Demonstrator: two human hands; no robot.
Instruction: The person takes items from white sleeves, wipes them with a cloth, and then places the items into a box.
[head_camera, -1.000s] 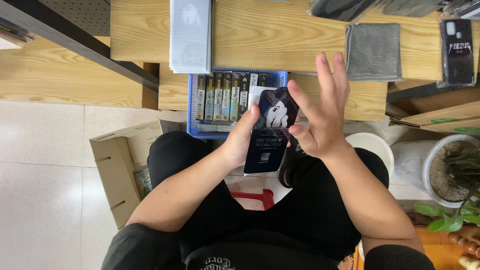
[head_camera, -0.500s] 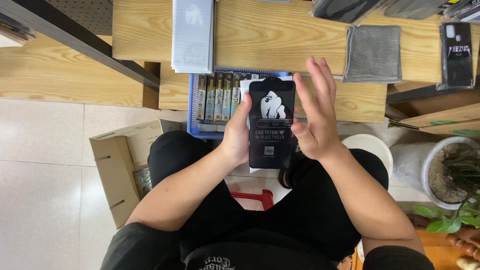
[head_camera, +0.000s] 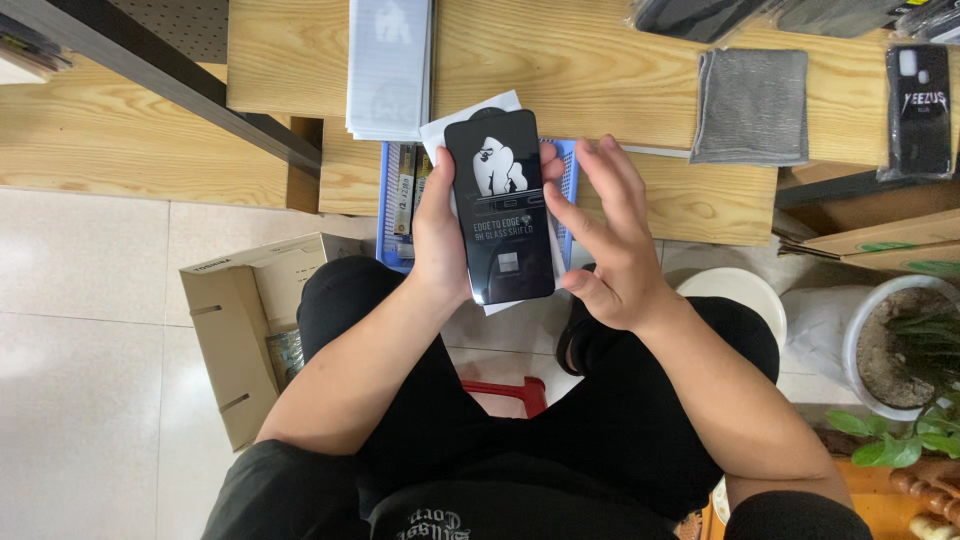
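Fingers of the left hand wrap the edge of a black screen-protector sleeve, gripping it upright at the frame's centre. The right hand hovers just beside its right edge, fingers spread and released. Behind lie a blue basket, a wooden bench, and a grey cloth at upper right.

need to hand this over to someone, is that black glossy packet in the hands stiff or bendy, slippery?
The black packet probably is stiff: it stays flat though the left hand grips one edge only. Its glossy face suggests slipperiness. Thin, so likely light; the right hand steadies it.
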